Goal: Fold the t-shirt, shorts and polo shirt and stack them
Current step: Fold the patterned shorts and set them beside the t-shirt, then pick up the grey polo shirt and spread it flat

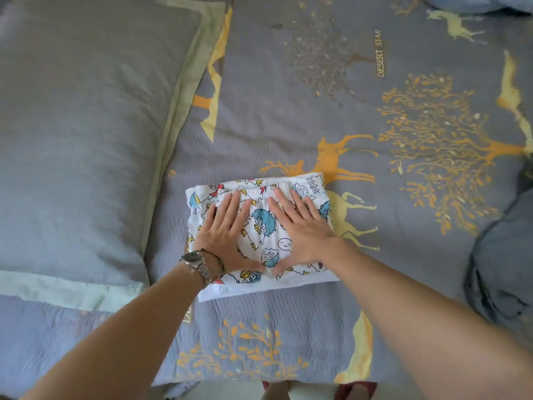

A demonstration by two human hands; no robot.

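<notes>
White cartoon-print shorts (264, 226) lie folded on the bed, elastic waistband at the far edge. They sit on top of another folded white garment (219, 293), whose edge shows beneath at the near left; which garment it is I cannot tell. My left hand (225, 229) presses flat on the left half of the shorts, fingers straight and spread. My right hand (302, 229) presses flat on the right half, thumb tips nearly meeting. A dark grey-blue crumpled garment (501, 272) lies at the right edge of the bed.
A grey-blue bedsheet (288, 111) with orange deer and trees covers the bed. A large grey pillow (80, 125) fills the left. Blue bedding (476, 2) sits at the far right corner. The bed's near edge runs along the bottom.
</notes>
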